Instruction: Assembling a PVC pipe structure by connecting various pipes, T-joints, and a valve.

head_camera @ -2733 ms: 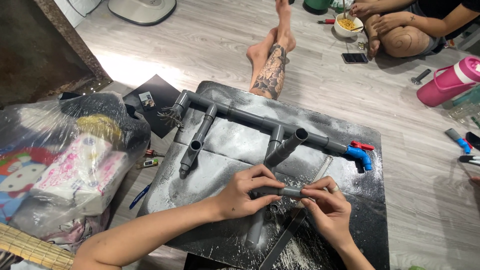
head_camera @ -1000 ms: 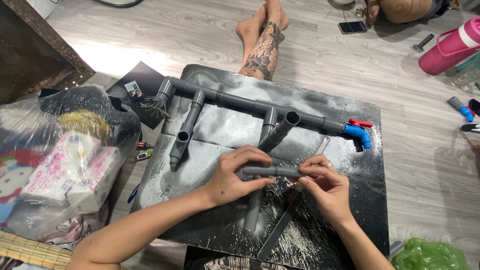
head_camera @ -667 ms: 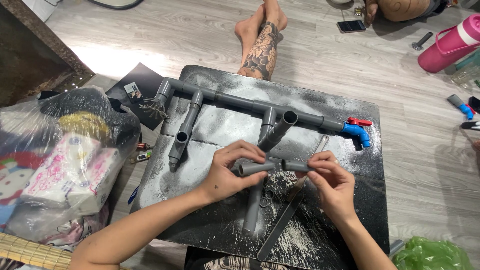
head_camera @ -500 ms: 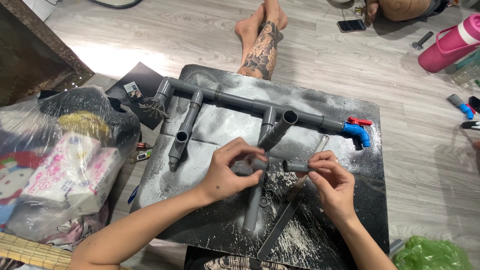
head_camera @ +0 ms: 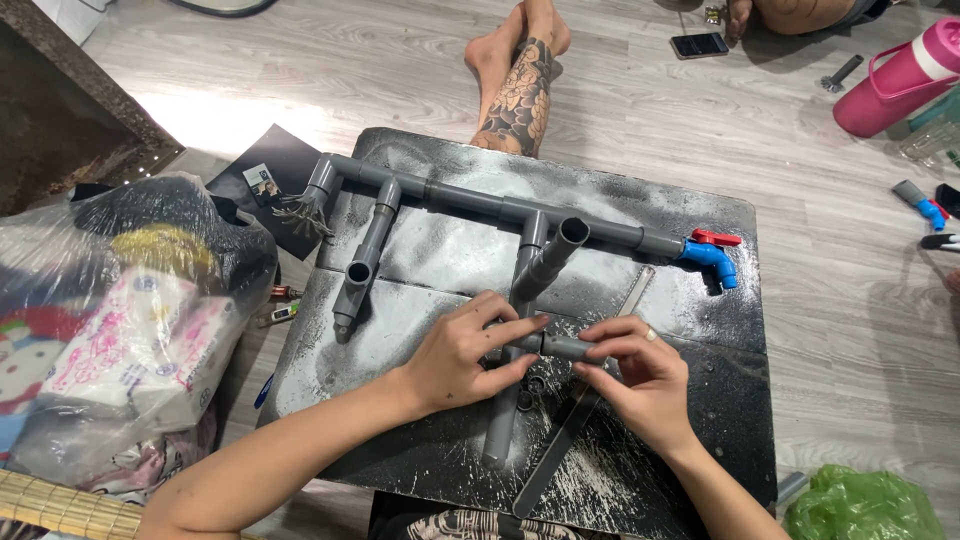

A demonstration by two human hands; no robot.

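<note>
- Short grey pipe (head_camera: pixel 562 347): it lies crosswise on the black board (head_camera: pixel 700 380), just in front of the long pipe assembly (head_camera: pixel 480 200), with its long axis running left to right between the two hands.
- Left hand (head_camera: pixel 462 352): the fingers are closed around the fitting (head_camera: pixel 512 343) at the short pipe's left end.
- Right hand (head_camera: pixel 640 385): the fingertips pinch the short pipe's right end; both hands sit about equally near.
- Upright tee branch (head_camera: pixel 553 258): it rises from the assembly just behind the left hand.
- Blue tap (head_camera: pixel 712 257): it caps the assembly's right end, well apart from the hands.
- Flat strip (head_camera: pixel 590 395): it passes under the right hand, slanting toward the assembly.
</note>
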